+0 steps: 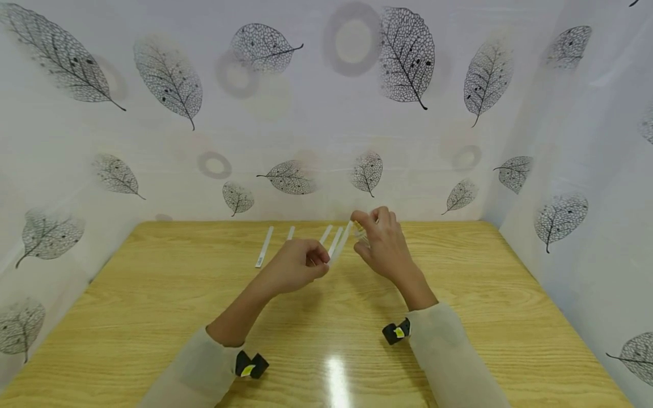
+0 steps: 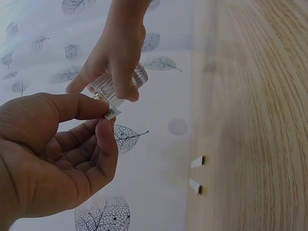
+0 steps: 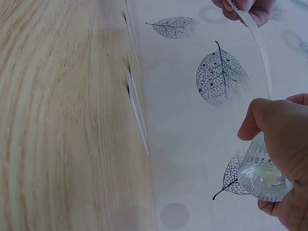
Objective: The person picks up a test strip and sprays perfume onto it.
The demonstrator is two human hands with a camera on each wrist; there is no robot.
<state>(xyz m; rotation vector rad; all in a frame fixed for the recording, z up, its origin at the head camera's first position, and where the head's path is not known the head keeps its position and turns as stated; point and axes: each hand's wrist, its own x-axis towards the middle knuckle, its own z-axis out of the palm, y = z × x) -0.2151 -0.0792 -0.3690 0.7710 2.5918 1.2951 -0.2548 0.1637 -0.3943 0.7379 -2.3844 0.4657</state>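
My left hand (image 1: 296, 263) pinches the printed end of a white paper test strip (image 3: 263, 55) between thumb and index finger, above the table. The strip bows over to my right hand (image 1: 385, 243), its far end close to that hand's fingers. In my right hand is a small clear ribbed glass bottle (image 3: 264, 179), apparently a perfume bottle, tilted with its base toward the right wrist camera. Gold shows at its neck in the left wrist view; fingers hide much of its top. Whether the strip touches the bottle, I cannot tell.
Several more white strips lie spaced along the back of the wooden table (image 1: 326, 328), among them one strip (image 1: 264, 247) at the left with a printed end. Behind the table's far edge stands a pale curtain (image 1: 316, 124) with leaf prints.
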